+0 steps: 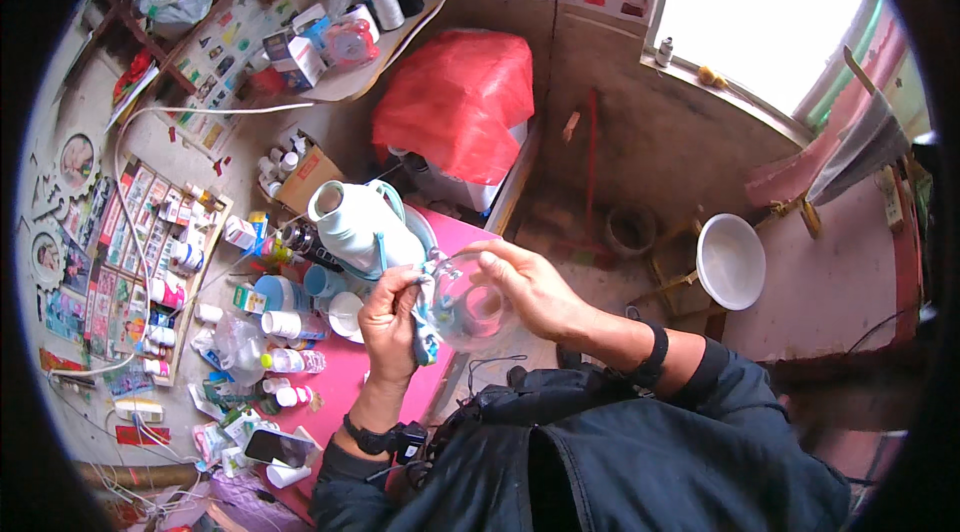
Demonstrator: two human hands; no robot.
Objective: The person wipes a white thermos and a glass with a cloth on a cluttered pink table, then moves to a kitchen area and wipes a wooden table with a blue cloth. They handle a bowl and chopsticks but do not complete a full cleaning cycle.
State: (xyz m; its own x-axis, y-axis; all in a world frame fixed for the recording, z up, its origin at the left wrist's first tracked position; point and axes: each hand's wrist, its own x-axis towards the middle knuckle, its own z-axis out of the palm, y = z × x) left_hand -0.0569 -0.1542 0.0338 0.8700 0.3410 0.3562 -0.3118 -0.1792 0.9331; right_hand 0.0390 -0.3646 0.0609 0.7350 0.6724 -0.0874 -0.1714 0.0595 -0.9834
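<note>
Between my hands is a clear, rounded glass or plastic vessel (469, 307); its exact kind is hard to tell. My right hand (529, 288) holds its far right rim, thumb on top. My left hand (390, 318) grips a blue and white patterned cloth (426, 325), which lies against the vessel's left side. Just beyond my hands a pale green thermos flask (364, 224) with a handle stands on the pink tabletop (341, 385). A blue cup (324, 280) and a white lid or bowl (345, 316) are left of my left hand.
Bottles, a clear plastic bag (240, 344) and a smartphone (276, 448) crowd the table's left side. A cardboard box (309, 183) of small bottles stands behind them. Red plastic sheeting (457, 104) covers something beyond the table. At the right is a white basin (731, 262).
</note>
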